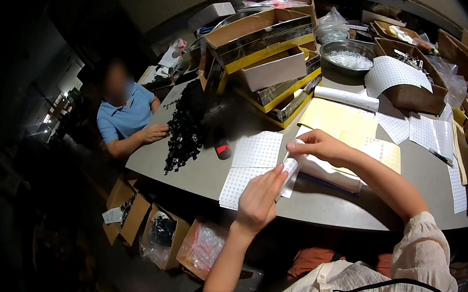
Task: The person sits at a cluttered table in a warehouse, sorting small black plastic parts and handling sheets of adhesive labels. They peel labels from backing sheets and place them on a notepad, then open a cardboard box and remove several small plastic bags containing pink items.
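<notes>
White and thin, a small strip of backing paper point(291, 175) was pinched between both hands just above the near edge of the grey table point(203, 174), over a pair of dotted sticker sheets point(251, 165). The left hand point(260, 198) was closed on its lower end with thumb and fingers, and the right hand point(318, 146) nipped the upper end between thumb and forefinger. The peel would probably have gone best with the pull kept low and even, the left hand steadying while the right drew slowly, so that the strip did not tear or curl. Just right of it lay a white roll point(326, 172) and yellow sheets point(337, 120); farther off stood stacked cardboard boxes point(265, 58) and a metal bowl of small white pieces point(347, 56). To the far left, another person's hand point(153, 133) rested by a heap of small black parts point(185, 125).
</notes>
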A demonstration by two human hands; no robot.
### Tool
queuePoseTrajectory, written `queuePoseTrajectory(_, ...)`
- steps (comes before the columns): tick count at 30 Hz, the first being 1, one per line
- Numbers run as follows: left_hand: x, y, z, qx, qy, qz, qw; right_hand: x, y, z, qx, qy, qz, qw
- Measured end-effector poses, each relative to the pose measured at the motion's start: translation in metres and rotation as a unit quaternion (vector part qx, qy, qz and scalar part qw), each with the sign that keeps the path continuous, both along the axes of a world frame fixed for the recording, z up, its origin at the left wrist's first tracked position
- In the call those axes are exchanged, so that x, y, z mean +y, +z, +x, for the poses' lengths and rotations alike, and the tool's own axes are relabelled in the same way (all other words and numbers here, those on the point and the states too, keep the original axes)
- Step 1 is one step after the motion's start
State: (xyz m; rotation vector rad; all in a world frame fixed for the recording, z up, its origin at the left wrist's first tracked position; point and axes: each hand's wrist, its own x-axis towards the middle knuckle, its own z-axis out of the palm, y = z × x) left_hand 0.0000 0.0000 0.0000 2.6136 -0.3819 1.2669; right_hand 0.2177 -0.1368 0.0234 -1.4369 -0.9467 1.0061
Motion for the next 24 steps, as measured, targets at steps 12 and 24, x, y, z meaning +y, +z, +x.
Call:
queuePoseTrajectory(12,0.033,-0.042,-0.033,0.201,0.284,-0.164,0.923,-0.184,0.033,0.061,0.058,-0.237,0.053,0.968)
queuePoseTrajectory(24,-0.002,-0.021,-0.008,0.320,0.367,-0.105,0.867,-0.383,-0.033,0.169,-0.272,-0.377,-0.258,0.847)
